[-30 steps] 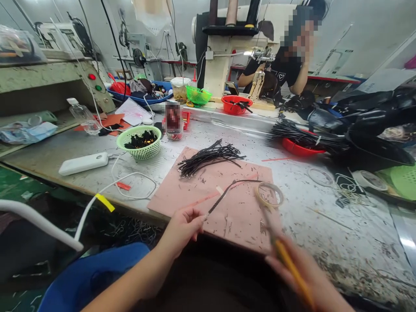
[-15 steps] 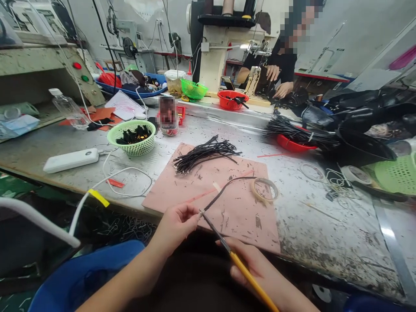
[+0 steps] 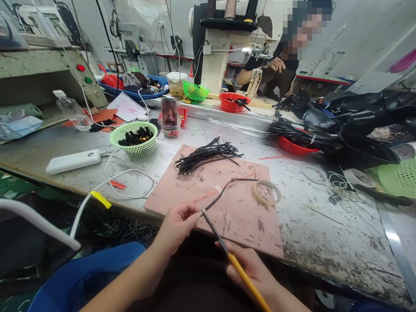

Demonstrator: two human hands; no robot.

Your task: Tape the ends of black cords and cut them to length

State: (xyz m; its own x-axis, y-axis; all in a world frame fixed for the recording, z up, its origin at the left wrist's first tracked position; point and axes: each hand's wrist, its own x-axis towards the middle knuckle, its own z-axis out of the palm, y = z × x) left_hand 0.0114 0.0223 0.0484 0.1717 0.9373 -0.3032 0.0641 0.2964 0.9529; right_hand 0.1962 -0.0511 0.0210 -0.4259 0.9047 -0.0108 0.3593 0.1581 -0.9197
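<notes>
My left hand [image 3: 182,221] pinches one end of a thin black braided cord [image 3: 216,198] between thumb and fingertips. From there the cord curves over the pink board [image 3: 240,216], its far end beside a tape roll [image 3: 266,193]. My right hand [image 3: 248,271] is closed around yellow-handled scissors [image 3: 242,274], seen nearly edge-on. Their slim dark tip touches or nearly touches the cord end at my left fingertips; whether the blades are apart cannot be made out. A bundle of black cords [image 3: 208,156] lies on the board's far part.
At left stand a pale green basket [image 3: 134,149] of black pieces and a white power bank [image 3: 73,161] with a looping cable. A red bowl [image 3: 297,147] under black cords is at right. Beyond, a co-worker's hand [image 3: 277,65] is by a sewing machine [image 3: 212,65].
My view has shifted slightly, so the table sits a little lower and further right. Both hands keep their grips, the scissors tip still at the cord end. The co-worker's hands have moved.
</notes>
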